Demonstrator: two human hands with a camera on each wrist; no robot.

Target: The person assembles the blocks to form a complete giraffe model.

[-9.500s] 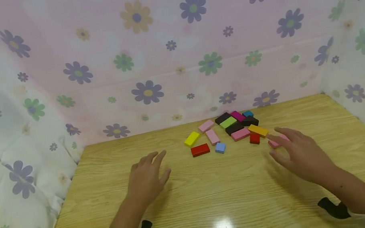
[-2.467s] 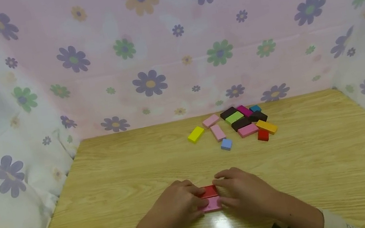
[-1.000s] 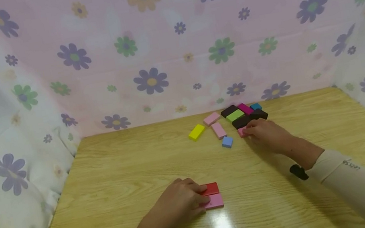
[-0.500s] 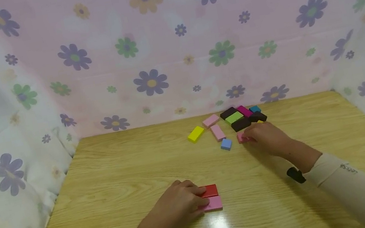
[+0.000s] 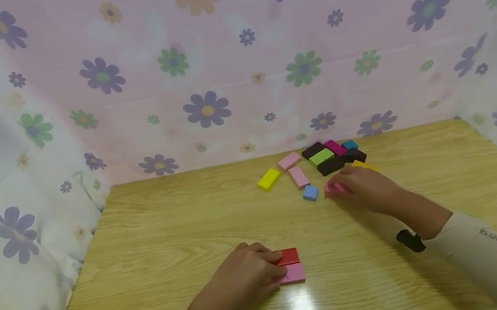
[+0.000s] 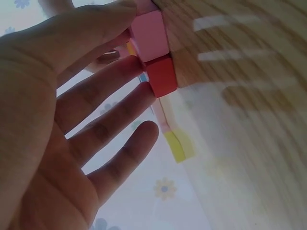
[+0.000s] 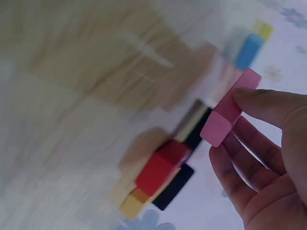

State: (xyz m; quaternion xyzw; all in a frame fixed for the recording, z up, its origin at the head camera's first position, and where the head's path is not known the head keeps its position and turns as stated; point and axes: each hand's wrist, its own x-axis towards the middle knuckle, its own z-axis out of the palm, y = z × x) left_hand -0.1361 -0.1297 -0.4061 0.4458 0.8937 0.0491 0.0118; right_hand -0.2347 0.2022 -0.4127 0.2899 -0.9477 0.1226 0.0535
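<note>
In the head view my left hand (image 5: pixel 242 275) touches the left ends of a red block (image 5: pixel 288 256) and a pink block (image 5: pixel 292 273), which lie side by side on the table. The left wrist view shows nearly straight fingers (image 6: pixel 108 86) against the ends of the red block (image 6: pixel 162 75) and pink block (image 6: pixel 150 34). Farther off, my right hand (image 5: pixel 366 187) pinches another pink block (image 5: pixel 334 188) between thumb and fingers. That pink block (image 7: pixel 229 108) appears in the right wrist view, with a red block (image 7: pixel 160 167) behind it.
Toward the back of the wooden table (image 5: pixel 165 219) lie a yellow block (image 5: pixel 269 179), a light blue block (image 5: pixel 310 193), a green block (image 5: pixel 321 157), an orange block (image 5: pixel 364 165) and several dark and pink ones. A flowered cloth (image 5: pixel 231 58) hangs behind.
My right hand has left the red and pink pair, reached to the pile, and drawn a pink block slightly toward me. Earlier, the paired blocks came forward. My left hand stays at them.
</note>
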